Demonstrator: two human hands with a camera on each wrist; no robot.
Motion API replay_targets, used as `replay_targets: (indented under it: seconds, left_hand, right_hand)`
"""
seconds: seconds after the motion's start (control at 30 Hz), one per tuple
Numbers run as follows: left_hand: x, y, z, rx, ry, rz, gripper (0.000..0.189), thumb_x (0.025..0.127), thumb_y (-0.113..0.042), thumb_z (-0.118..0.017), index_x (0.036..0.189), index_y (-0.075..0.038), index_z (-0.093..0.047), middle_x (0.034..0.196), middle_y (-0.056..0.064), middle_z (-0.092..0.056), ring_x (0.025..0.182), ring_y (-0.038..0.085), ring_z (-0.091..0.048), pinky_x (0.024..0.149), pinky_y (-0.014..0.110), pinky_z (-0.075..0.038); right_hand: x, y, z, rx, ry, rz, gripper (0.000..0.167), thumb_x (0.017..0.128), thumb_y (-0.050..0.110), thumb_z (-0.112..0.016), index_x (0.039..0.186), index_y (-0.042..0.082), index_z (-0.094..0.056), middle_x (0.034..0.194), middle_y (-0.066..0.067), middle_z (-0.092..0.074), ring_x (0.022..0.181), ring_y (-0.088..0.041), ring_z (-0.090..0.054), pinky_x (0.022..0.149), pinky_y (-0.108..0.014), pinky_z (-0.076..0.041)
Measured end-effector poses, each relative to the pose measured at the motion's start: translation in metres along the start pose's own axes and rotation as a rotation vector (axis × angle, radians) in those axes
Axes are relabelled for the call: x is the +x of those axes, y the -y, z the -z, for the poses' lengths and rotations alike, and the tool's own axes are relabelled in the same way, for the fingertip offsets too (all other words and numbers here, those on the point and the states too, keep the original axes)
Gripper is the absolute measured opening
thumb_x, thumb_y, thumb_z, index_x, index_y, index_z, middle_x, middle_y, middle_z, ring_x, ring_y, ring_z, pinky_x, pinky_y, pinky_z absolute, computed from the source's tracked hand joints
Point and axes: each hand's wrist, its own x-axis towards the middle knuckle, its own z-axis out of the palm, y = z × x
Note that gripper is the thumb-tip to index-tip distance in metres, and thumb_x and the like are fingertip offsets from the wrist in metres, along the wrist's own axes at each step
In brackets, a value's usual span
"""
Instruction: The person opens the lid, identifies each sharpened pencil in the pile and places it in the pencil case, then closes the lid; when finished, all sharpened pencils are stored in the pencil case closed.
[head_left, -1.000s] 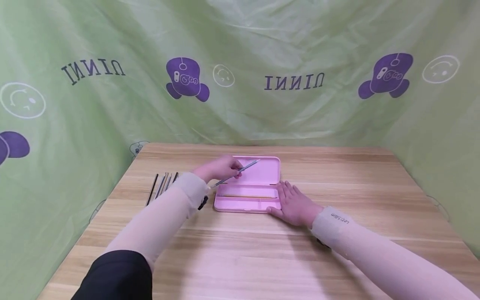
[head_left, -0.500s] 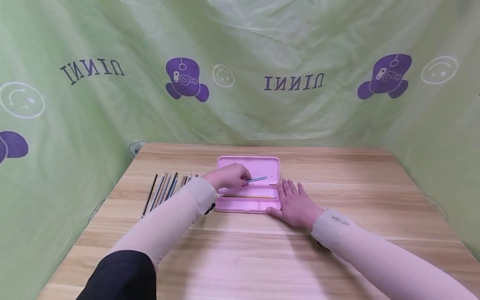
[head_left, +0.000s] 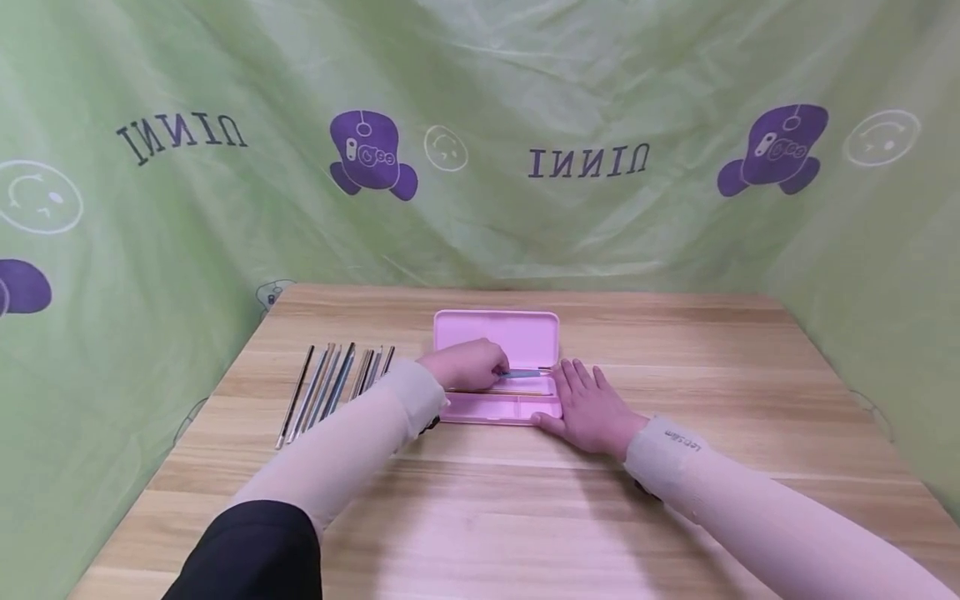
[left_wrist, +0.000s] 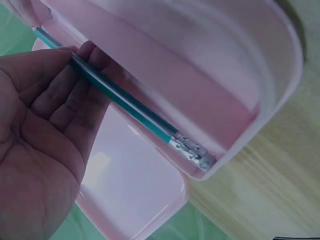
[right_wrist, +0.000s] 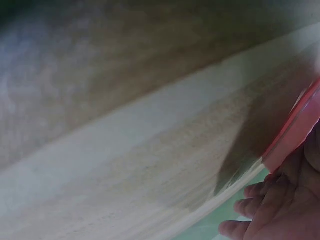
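A pink pencil case (head_left: 480, 408) lies on the table with its lid (head_left: 517, 333) folded back. My left hand (head_left: 465, 365) pinches a teal pencil (left_wrist: 125, 104) between thumb and fingers, low over the case's rear compartment. In the left wrist view, the pencil's silver ferrule and eraser end sit inside the case near its end wall. A yellowish pencil (head_left: 525, 393) lies lengthwise in the case, in front of the teal one. My right hand (head_left: 592, 410) rests with extended fingers against the case's right edge, thumb at its front corner.
To the left, several loose pencils (head_left: 324, 392) lie side by side on the wooden table (head_left: 480, 508), some partly hidden by the left forearm. A small divider (head_left: 519, 408) splits the case's front compartment. A green printed curtain (head_left: 480, 233) hangs behind the table.
My left hand has brought the teal pencil down and toward me, from over the lid into the rear compartment, turning it nearly parallel to the case. The right hand has barely moved.
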Motion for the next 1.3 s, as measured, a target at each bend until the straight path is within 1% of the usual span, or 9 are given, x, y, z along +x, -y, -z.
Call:
replay_targets:
  seconds: [0.17,0.33,0.47,0.7,0.8,0.9,1.0,1.13,1.3]
  left_hand:
    - [-0.004,0.004,-0.002,-0.027,-0.023,-0.018,0.022,0.096,0.001,-0.062,0.115,0.001,-0.074,0.113,0.012,-0.074,0.11,0.026,-0.068,0.102,0.034,-0.051]
    - [-0.027,0.023,0.0,-0.218,-0.173,0.069,0.023,0.097,-0.002,-0.064,0.118,0.003,-0.072,0.113,0.014,-0.073,0.108,0.027,-0.068,0.101,0.037,-0.052]
    - [-0.061,0.054,0.002,-0.407,-0.313,0.178,0.024,0.099,-0.005,-0.063,0.119,0.006,-0.069,0.111,0.017,-0.072,0.104,0.029,-0.068,0.097,0.04,-0.055]
    - [-0.135,0.117,0.007,-0.584,-0.531,0.424,0.035,0.103,-0.007,-0.058,0.13,0.015,-0.058,0.122,0.031,-0.065,0.111,0.042,-0.063,0.097,0.049,-0.054]
    - [-0.165,0.14,0.001,-0.648,-0.603,0.553,0.038,0.103,-0.005,-0.053,0.133,0.017,-0.052,0.126,0.035,-0.059,0.112,0.045,-0.062,0.095,0.047,-0.055]
    - [-0.186,0.152,-0.005,-0.674,-0.628,0.669,0.038,0.101,-0.003,-0.05,0.132,0.02,-0.05,0.125,0.036,-0.058,0.109,0.045,-0.062,0.092,0.046,-0.056]
    - [-0.197,0.16,-0.011,-0.689,-0.616,0.729,0.038,0.1,-0.002,-0.05,0.131,0.021,-0.05,0.122,0.034,-0.059,0.102,0.037,-0.065,0.089,0.04,-0.056]
    - [-0.201,0.164,-0.018,-0.711,-0.636,0.747,0.038,0.099,-0.002,-0.054,0.129,0.02,-0.052,0.119,0.032,-0.061,0.094,0.026,-0.065,0.081,0.03,-0.056]
    - [-0.2,0.161,-0.027,-0.714,-0.674,0.782,0.045,0.097,-0.004,-0.055,0.135,0.018,-0.05,0.128,0.033,-0.058,0.107,0.034,-0.061,0.089,0.034,-0.054]
  right_hand:
    - [-0.001,-0.001,0.003,0.024,0.011,0.0,0.096,0.105,0.063,-0.04,0.156,-0.015,-0.02,0.163,-0.035,-0.019,0.151,-0.05,-0.016,0.122,-0.064,-0.014]
    - [0.001,0.001,0.003,0.031,0.018,0.017,0.094,0.106,0.06,-0.041,0.156,-0.015,-0.018,0.163,-0.035,-0.017,0.152,-0.05,-0.015,0.122,-0.063,-0.014]
    - [0.001,0.002,0.003,0.029,0.017,0.023,0.093,0.106,0.06,-0.041,0.156,-0.016,-0.019,0.163,-0.035,-0.018,0.152,-0.05,-0.016,0.122,-0.062,-0.015]
    - [-0.001,0.001,0.005,0.049,0.01,0.031,0.093,0.106,0.058,-0.042,0.155,-0.018,-0.02,0.162,-0.037,-0.019,0.151,-0.051,-0.016,0.122,-0.062,-0.016]
    - [-0.002,0.0,0.004,0.053,0.015,0.038,0.093,0.106,0.058,-0.041,0.155,-0.018,-0.019,0.162,-0.037,-0.018,0.151,-0.052,-0.015,0.122,-0.061,-0.016]
    - [-0.003,-0.001,0.003,0.065,0.021,0.036,0.093,0.106,0.058,-0.042,0.155,-0.018,-0.018,0.161,-0.038,-0.017,0.15,-0.053,-0.015,0.122,-0.061,-0.016]
    - [-0.002,-0.003,0.001,0.057,0.017,0.032,0.093,0.107,0.058,-0.042,0.155,-0.018,-0.018,0.161,-0.038,-0.017,0.15,-0.053,-0.015,0.122,-0.061,-0.017]
    - [-0.001,-0.003,0.0,0.052,0.011,0.036,0.094,0.106,0.059,-0.041,0.155,-0.018,-0.018,0.161,-0.038,-0.018,0.15,-0.052,-0.015,0.122,-0.061,-0.017]
    - [0.001,-0.002,-0.001,0.055,0.006,0.045,0.093,0.107,0.057,-0.042,0.155,-0.018,-0.019,0.161,-0.038,-0.018,0.15,-0.053,-0.016,0.122,-0.061,-0.018]
